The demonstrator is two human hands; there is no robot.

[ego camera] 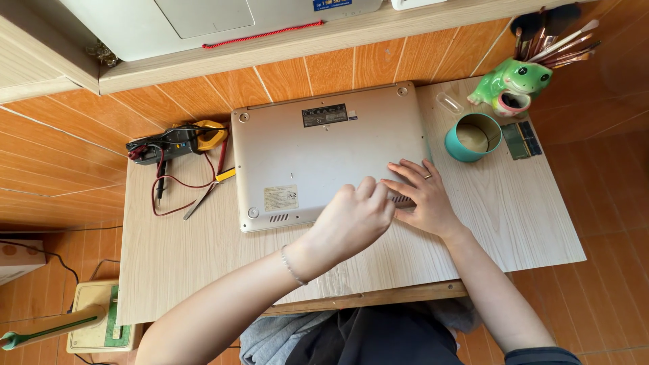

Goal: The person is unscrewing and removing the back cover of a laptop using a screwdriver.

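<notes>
A silver laptop (318, 155) lies upside down on a small light-wood table (520, 223), its base panel with labels and rubber feet facing up. My left hand (351, 220) rests on the laptop's near right part with its fingers curled in; nothing shows inside it. My right hand (422, 196) lies flat beside it on the laptop's near right corner, fingers spread, a ring on one finger. The two hands touch each other.
A black-and-yellow clamp meter (177, 140) with red leads (169, 192) and a yellow-handled tool (211, 188) lie left of the laptop. At the right stand a teal cup (473, 137), a green frog holder (512, 84) with brushes, and green memory modules (522, 140). A shelf (270, 51) runs behind.
</notes>
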